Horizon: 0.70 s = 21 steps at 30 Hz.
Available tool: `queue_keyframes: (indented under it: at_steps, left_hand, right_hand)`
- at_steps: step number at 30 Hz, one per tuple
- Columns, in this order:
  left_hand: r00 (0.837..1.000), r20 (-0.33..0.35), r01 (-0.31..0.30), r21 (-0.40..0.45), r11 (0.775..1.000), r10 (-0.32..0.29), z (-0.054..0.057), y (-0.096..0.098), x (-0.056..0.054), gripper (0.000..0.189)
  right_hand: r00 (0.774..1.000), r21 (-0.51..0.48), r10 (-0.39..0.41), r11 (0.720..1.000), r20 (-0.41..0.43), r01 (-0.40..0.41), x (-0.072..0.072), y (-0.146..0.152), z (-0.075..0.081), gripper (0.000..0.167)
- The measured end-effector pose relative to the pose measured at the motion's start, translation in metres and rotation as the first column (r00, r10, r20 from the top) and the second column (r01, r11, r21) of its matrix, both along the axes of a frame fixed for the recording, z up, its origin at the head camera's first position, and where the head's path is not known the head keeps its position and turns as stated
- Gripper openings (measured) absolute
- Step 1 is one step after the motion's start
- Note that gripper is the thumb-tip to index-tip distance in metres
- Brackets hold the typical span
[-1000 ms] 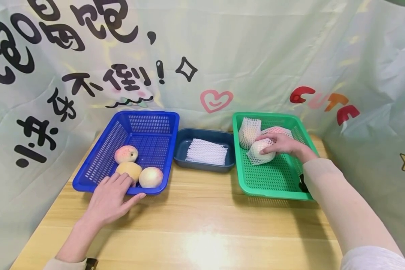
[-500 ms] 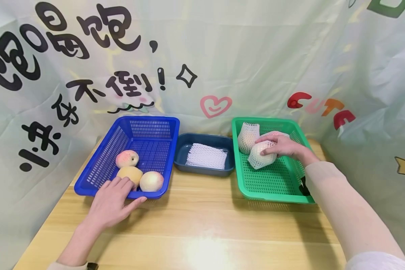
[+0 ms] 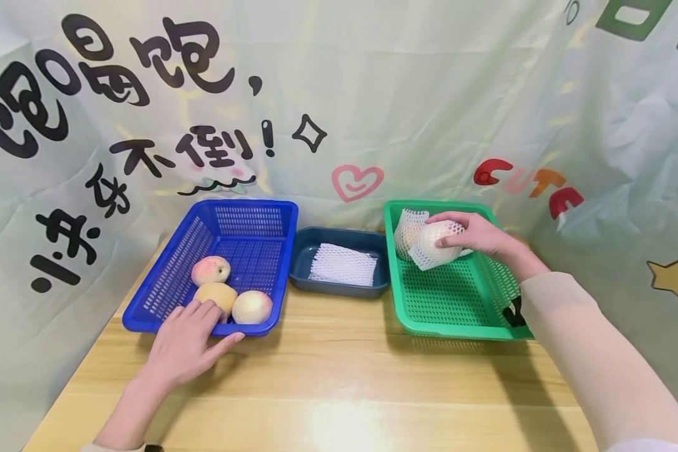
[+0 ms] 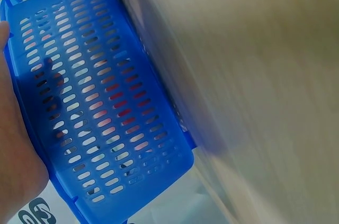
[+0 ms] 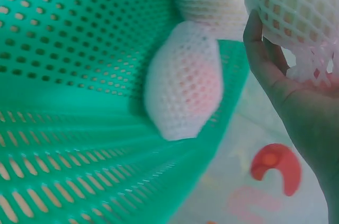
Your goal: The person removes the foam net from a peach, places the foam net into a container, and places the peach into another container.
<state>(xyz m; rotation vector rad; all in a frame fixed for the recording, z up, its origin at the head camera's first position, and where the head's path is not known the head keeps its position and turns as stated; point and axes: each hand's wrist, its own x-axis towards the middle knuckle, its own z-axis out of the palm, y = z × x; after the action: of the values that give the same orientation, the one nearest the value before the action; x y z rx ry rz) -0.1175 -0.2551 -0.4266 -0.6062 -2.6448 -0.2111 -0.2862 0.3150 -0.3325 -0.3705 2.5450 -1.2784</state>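
My right hand (image 3: 474, 235) grips a peach in a white foam net (image 3: 436, 245) by its upper side, raised above the green basket (image 3: 446, 331). In the right wrist view, a second netted peach (image 5: 185, 83) with a pink blush and a third netted peach (image 5: 212, 1) lie below it in that basket. My left hand (image 3: 183, 348) has its fingers hooked over the near rim of the blue basket (image 3: 285, 251), the thumb stretched along the outside. Close to those fingers lie a yellow peach (image 3: 217, 296), a pale peach (image 3: 252, 307) and a pink-red peach (image 3: 210, 271), all without nets.
Between the baskets stands a dark blue tray (image 3: 339, 288) with flat white foam nets (image 3: 343, 263) in it. All three containers stand on a wooden table (image 3: 328, 364). A printed cloth backdrop (image 3: 429, 94) rises right behind and at both sides.
My right hand has lifted the netted peach slightly up from among the others in the green basket. The left hand stays at the blue basket's rim. The head view has tilted upward a little.
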Motion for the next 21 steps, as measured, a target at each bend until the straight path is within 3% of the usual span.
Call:
queue_keyframes:
  at_steps: [11,21]
  left_hand:
    - [1.0,-0.003,0.001,0.005,1.0,-0.001,-0.002,0.0,0.0,0.046]
    - [1.0,0.004,-0.003,0.005,1.0,0.003,-0.003,0.0,-0.001,0.047]
  right_hand:
    - [0.996,0.001,0.019,1.0,-0.088,-0.019,0.025,-0.025,0.038,0.053]
    - [0.969,-0.009,0.068,0.997,-0.236,-0.072,0.062,-0.056,0.046,0.055]
